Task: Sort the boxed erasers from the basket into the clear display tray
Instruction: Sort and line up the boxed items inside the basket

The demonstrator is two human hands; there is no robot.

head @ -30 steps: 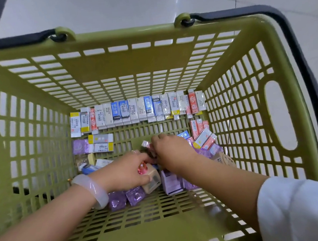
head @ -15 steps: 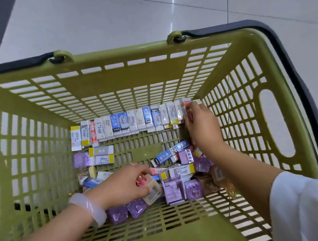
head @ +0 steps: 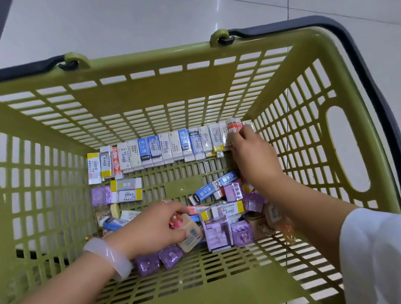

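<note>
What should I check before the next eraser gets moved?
1. Right hand at the far row of erasers, fingers on its right end: ok.
2. Right hand's grip on a box: cannot tell.
3. Left hand holds a tan boxed eraser: ok.
4. Loose pile in reach inside the green basket: ok.
5. Clear display tray in view: not ok, none visible.
</note>
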